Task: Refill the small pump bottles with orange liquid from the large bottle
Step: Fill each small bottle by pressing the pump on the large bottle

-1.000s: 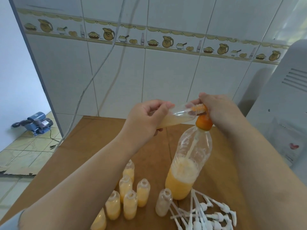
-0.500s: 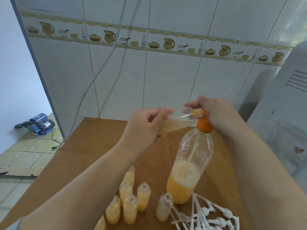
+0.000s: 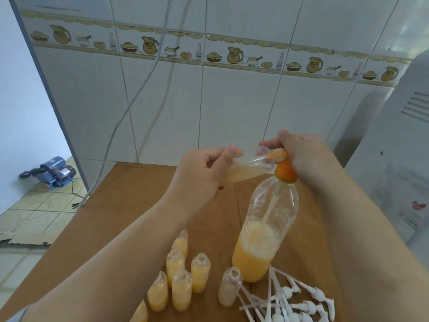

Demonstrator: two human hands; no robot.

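1. Head view, hands: left hand (image 3: 202, 173) wrapped round the base end of a small pump bottle (image 3: 246, 168). Right hand (image 3: 306, 159) pinching its neck with thumb and fingertips, against the orange funnel (image 3: 285, 171) seated in the large bottle (image 3: 267, 228).
2. Change: less liquid in the held bottle than a second ago, now pooled toward its base half, neck stretch almost clear. Thin stream falling inside the large bottle onto foam. Judged as draining into the large bottle, not yet a refill.
3. Direction: held above the table (image 3: 130, 196), long axis roughly level, left to right, mouth pointing right into the funnel. Exact tilt hard to judge.
4. Elsewhere: capless filled bottles (image 3: 199, 273) upright, one seemingly empty bottle (image 3: 229, 289) beside the large bottle's foot, white pump heads (image 3: 297, 305) heaped nearby.
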